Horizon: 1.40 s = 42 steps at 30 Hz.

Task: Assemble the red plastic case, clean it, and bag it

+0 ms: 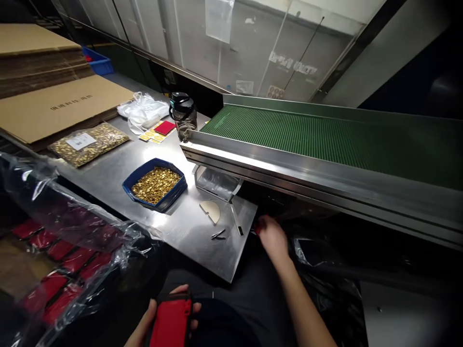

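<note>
In the lower middle of the head view, my left hand (195, 308) is wrapped round a red case with black edges (170, 323). My right hand (273, 236) reaches past the right edge of the metal table, below the conveyor. Its fingers are closed about a small red thing (259, 225), mostly hidden and too dark to name. On the table near that hand lie a small pair of black pliers (218, 235), a flat strip with a dark end (237, 219) and a pale half-round plate (210, 211). A blue tray (162, 207) of small brass-coloured parts stands farther left.
A green conveyor belt (289, 135) with metal sides (253, 154) runs to the right. At the left are stacked cardboard (65, 103), a bag of brass parts (90, 143) and red cases under clear plastic (75, 258). A dark jug (183, 115) stands by the belt.
</note>
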Available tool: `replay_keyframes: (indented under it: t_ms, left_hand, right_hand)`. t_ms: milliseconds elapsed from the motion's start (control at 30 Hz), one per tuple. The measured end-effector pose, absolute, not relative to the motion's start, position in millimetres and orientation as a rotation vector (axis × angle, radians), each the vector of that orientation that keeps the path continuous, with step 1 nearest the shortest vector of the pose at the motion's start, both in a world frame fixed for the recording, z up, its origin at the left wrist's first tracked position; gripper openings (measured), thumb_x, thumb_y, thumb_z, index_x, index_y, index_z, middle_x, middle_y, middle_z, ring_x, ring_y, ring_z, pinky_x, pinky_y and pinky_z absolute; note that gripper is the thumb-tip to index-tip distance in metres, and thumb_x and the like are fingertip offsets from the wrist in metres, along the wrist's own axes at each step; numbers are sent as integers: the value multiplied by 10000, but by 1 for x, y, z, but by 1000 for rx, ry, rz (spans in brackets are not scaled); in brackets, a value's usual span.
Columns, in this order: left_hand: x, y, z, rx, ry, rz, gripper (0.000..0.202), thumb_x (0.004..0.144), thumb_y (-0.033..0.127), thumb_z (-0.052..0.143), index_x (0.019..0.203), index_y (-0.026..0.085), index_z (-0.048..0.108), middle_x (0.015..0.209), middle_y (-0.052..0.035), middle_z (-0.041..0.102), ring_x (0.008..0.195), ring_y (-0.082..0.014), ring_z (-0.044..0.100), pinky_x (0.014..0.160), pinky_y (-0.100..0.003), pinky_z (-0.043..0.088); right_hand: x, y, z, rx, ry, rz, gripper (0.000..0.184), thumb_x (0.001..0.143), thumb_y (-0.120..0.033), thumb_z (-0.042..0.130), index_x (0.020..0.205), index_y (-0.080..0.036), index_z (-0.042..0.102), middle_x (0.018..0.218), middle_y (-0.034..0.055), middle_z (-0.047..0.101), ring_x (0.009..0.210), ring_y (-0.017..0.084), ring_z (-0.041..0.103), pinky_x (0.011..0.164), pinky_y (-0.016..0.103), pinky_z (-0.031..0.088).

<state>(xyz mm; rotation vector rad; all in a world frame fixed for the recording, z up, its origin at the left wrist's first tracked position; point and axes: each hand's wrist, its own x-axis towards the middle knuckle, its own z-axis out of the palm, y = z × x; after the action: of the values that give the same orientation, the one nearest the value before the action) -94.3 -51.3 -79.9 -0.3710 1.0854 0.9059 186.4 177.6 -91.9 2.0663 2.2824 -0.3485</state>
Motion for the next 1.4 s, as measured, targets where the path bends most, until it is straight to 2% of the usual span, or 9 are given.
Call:
replay_keyframes:
  t_ms: [133,300,400,533,667,800,1033,1233,1400]
  left_hand:
    - [-106,-41,-83,-348,1028,983,863,691,720,732,1447,367,512,1145,-100,774,1006,-332,736,959,-420,559]
    - [-119,-37,-83,-275,947,1028,870,800,509,773,1535,268,376,1240,-153,724,1100,-329,708,1020,-480,532]
    - [-121,-42,-81,-246,1035,1074,859,859,491,712,1570,263,287,1234,-159,729,1061,-308,724,958,-434,567]
    - [-117,-47,-79,-238,1133,1078,842,874,525,673,1570,245,290,1159,-150,759,970,-297,744,863,-400,602]
    - [-111,-54,-89,-183,1174,1024,795,876,517,678,1541,218,361,1143,-174,756,950,-287,748,810,-361,606]
    - [-110,-65,-104,-146,1233,969,783,850,544,698,1523,269,405,1177,-163,743,957,-290,743,709,-336,609]
    - [-107,-71,-103,-119,1226,955,747,920,546,605,1560,279,329,1200,-140,731,1015,-271,723,775,-351,611]
    - [-119,-65,-88,232,1246,831,818,867,649,604,1557,300,338,1335,-117,662,1175,-320,645,986,-438,542]
    - [-123,-37,-52,1388,1382,313,989,689,266,843,1533,428,352,1519,-36,496,1398,-342,424,1204,-494,313]
  right_hand:
    - [240,167,-132,1941,2267,-255,601,911,-18,342,1488,-142,457,1378,220,560,1264,326,506,1022,433,397]
    - [253,188,-155,1713,2396,-309,546,939,-46,330,1456,-118,493,1285,232,608,1185,312,542,1036,445,347]
    - [265,183,-135,1548,2469,-441,508,918,-63,400,1395,-133,560,1305,225,609,1195,300,561,1019,422,352]
    - [267,135,-82,1244,2538,-735,366,846,-107,506,1067,-298,727,1184,78,676,941,200,653,852,328,418]
    - [229,77,-36,989,2504,-1126,285,737,-98,548,905,-262,710,936,44,722,934,237,679,774,321,441]
    - [177,52,-22,860,2447,-1009,171,730,-205,593,872,-195,688,766,78,736,684,285,709,583,337,425]
    - [112,46,-9,796,2248,-909,302,840,-344,585,953,-112,743,884,168,772,791,337,751,618,365,500]
    - [119,67,7,829,2189,-932,296,832,-389,624,887,-137,770,862,152,774,757,309,737,533,317,410]
    - [150,125,26,880,2145,-1156,267,767,-448,698,655,-206,710,552,10,629,471,163,541,455,277,280]
